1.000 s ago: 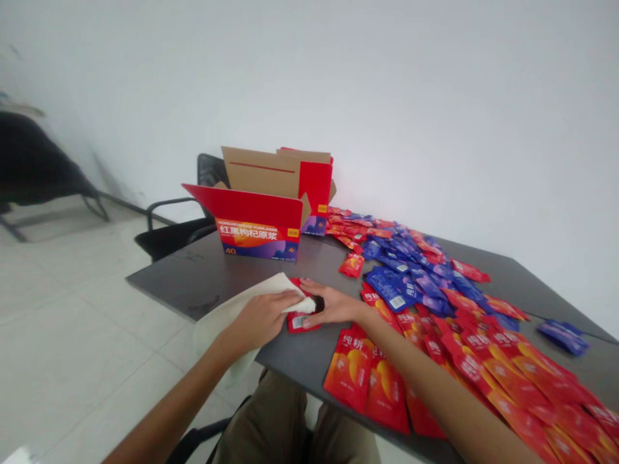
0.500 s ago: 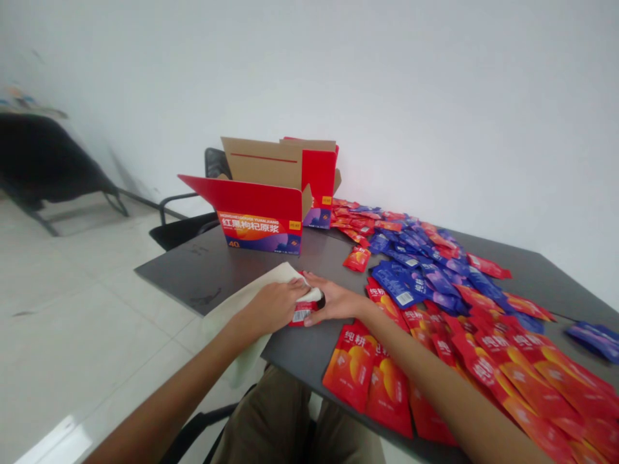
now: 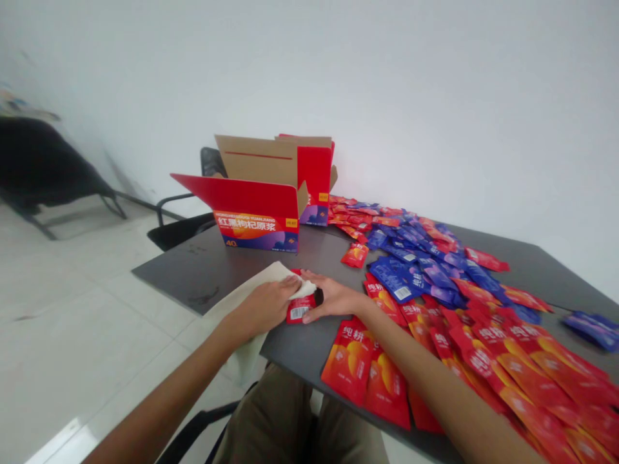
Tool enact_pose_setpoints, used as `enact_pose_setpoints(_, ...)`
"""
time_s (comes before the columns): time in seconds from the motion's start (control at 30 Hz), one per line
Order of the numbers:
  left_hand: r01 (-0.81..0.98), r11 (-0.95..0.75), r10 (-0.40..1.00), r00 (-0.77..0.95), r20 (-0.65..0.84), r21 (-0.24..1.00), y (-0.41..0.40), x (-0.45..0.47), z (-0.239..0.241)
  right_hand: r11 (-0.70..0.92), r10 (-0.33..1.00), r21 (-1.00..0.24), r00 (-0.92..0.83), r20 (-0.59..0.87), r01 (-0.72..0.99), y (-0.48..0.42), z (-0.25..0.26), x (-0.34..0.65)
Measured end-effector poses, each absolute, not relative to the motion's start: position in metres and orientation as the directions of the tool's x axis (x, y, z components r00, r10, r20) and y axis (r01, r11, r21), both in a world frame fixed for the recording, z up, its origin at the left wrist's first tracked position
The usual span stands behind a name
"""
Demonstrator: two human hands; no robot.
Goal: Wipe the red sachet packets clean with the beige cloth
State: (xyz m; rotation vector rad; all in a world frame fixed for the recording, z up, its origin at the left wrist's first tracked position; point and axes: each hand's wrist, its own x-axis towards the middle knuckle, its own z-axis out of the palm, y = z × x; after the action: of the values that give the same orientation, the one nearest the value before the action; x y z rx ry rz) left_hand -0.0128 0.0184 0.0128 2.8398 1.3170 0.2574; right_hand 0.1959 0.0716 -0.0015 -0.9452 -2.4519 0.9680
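Near the front edge of the table, a red pouch (image 3: 300, 310) lies flat with its barcode side up. My left hand (image 3: 265, 304) is closed on a cream cloth (image 3: 251, 283), whose folded end rests over the pouch; the rest of it trails off the table edge. On the pouch's right side is my right hand (image 3: 333, 298), fingertips at its far end and thumb at its near corner, holding it down. Part of the pouch is covered by the cloth and fingers.
Several red pouches (image 3: 348, 361) lie in overlapping rows under and beside my right forearm. A mixed heap of blue pouches (image 3: 399, 283) and red ones spreads behind them. Two open red cartons (image 3: 256, 225) stand at the back left of the dark table (image 3: 193, 274). A black chair (image 3: 169, 232) is behind.
The cloth end and my left hand have drawn back slightly to the left, showing more of the red pouch. My right hand stays at the pouch. The view has shifted a little.
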Motion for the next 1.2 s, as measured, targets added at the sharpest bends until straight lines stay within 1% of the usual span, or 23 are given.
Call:
enact_pose_setpoints(0.13,0.65,-0.759,0.65,0.75,0.124,0.04,0.0,-0.01,0.011,0.564,0.695,-0.687,-0.713,0.096,0.457,0.074,-0.007,0.196)
enact_pose_setpoints(0.17,0.657,-0.753,0.656,0.745,0.119,0.038,0.0,-0.009,0.012,0.566,0.694,-0.687,-0.714,0.098,0.456,0.074,-0.007,0.197)
enact_pose_setpoints(0.27,0.747,-0.664,0.745,0.657,0.116,0.032,0.012,-0.009,0.018,0.566,0.681,-0.694,-0.727,0.091,0.444,0.074,-0.005,0.197)
enact_pose_setpoints(0.33,0.778,-0.628,0.774,0.623,0.117,0.015,0.019,-0.008,0.02,0.567,0.676,-0.695,-0.732,0.086,0.442,0.073,-0.003,0.196)
enact_pose_setpoints(0.43,0.717,-0.697,0.711,0.693,0.12,-0.011,0.015,-0.007,0.016,0.572,0.682,-0.68,-0.726,0.083,0.459,0.072,-0.001,0.195)
enact_pose_setpoints(0.5,0.658,-0.753,0.653,0.747,0.124,-0.006,0.008,-0.007,0.013,0.572,0.694,-0.666,-0.715,0.082,0.479,0.071,-0.002,0.195)
enact_pose_setpoints(0.53,0.65,-0.76,0.645,0.754,0.125,0.004,0.007,-0.008,0.013,0.571,0.698,-0.662,-0.712,0.081,0.485,0.071,-0.002,0.195)
enact_pose_setpoints(0.63,0.732,-0.681,0.729,0.674,0.12,0.031,0.015,-0.009,0.017,0.564,0.696,-0.682,-0.713,0.09,0.465,0.071,-0.003,0.196)
enact_pose_setpoints(0.7,0.79,-0.613,0.787,0.607,0.112,0.022,0.022,-0.009,0.019,0.557,0.693,-0.699,-0.715,0.094,0.448,0.071,-0.003,0.197)
enact_pose_setpoints(0.73,0.795,-0.607,0.791,0.602,0.111,0.014,0.023,-0.008,0.019,0.558,0.688,-0.702,-0.72,0.092,0.443,0.071,-0.003,0.197)
enact_pose_setpoints(0.83,0.701,-0.713,0.696,0.708,0.121,0.002,0.015,-0.006,0.014,0.565,0.683,-0.688,-0.726,0.081,0.455,0.073,-0.005,0.196)
enact_pose_setpoints(0.9,0.631,-0.776,0.627,0.769,0.124,0.017,0.011,-0.006,0.012,0.567,0.691,-0.678,-0.718,0.081,0.469,0.073,-0.006,0.196)
enact_pose_setpoints(0.93,0.629,-0.777,0.627,0.768,0.128,0.03,0.011,-0.007,0.013,0.568,0.691,-0.676,-0.718,0.084,0.469,0.073,-0.006,0.196)
enact_pose_setpoints(1.0,0.68,-0.731,0.681,0.721,0.131,0.058,0.016,-0.008,0.017,0.565,0.69,-0.684,-0.719,0.085,0.461,0.073,-0.005,0.196)
enact_pose_setpoints(1.1,0.743,-0.667,0.743,0.656,0.132,0.057,0.023,-0.008,0.02,0.555,0.69,-0.696,-0.719,0.08,0.455,0.072,-0.004,0.196)
enact_pose_setpoints(1.2,0.67,-0.741,0.669,0.729,0.142,0.048,0.017,-0.006,0.015,0.587,0.663,-0.681,-0.742,0.094,0.438,0.073,-0.003,0.195)
